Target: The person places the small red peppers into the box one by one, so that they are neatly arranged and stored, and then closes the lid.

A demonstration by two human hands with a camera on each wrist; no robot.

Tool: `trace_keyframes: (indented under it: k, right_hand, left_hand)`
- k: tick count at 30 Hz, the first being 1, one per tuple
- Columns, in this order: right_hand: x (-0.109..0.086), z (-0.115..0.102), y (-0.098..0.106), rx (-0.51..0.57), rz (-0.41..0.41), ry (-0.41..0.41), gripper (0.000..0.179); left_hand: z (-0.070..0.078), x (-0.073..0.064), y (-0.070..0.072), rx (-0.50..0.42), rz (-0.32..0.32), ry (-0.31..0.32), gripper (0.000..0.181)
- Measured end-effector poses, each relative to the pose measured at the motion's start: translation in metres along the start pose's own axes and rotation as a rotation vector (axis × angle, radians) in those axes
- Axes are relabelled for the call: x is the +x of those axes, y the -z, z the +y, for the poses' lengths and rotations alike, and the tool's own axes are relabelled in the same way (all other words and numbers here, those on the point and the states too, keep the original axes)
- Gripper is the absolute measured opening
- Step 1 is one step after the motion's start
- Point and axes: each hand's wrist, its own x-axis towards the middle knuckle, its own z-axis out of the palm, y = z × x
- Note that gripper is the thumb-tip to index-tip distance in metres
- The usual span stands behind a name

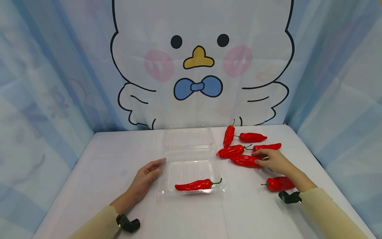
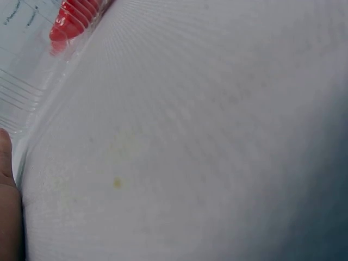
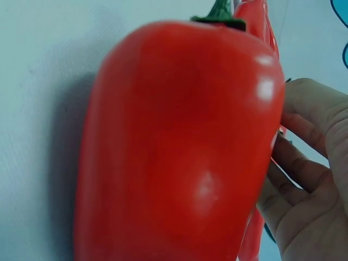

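Note:
A clear plastic container point(image 1: 191, 169) lies with its lid point(image 1: 188, 138) folded back toward the curtain. Inside its near part rests one long red chili pepper point(image 1: 194, 185), green stem pointing right. At the container's left rim, my left hand point(image 1: 143, 179) holds the edge between thumb and fingertips; its thumb point(image 2: 5, 157) shows against the rim in the left wrist view. My right hand point(image 1: 274, 161) grips the stem end of a red chili pepper point(image 1: 243, 161) lying in a loose group. Nearer the right forearm sits another pepper point(image 1: 279, 183), which fills much of the right wrist view.
Several more red peppers lie beyond the right hand, including an upright-pointing one point(image 1: 229, 135) and one sideways point(image 1: 252, 137). A white cloth covers the table point(image 1: 119, 159). Behind it hangs a curtain point(image 1: 197, 109) with a cartoon bird; blue curtains flank both sides.

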Motion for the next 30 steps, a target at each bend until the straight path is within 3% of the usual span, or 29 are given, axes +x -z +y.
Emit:
trace_keyframes:
  k: [17,30]
  right_hand:
    - [-0.0018,-0.0009,-0.0028,0.08,-0.037,-0.057,0.041]
    - [-0.0036,-0.0044,-0.0042,0.142,-0.067,-0.078,0.046]
  left_hand:
    - [0.0025,0.0001,-0.0036,-0.016,0.037,0.039,0.052]
    - [0.0022,0.0,-0.003,-0.03,0.015,0.024,0.054]
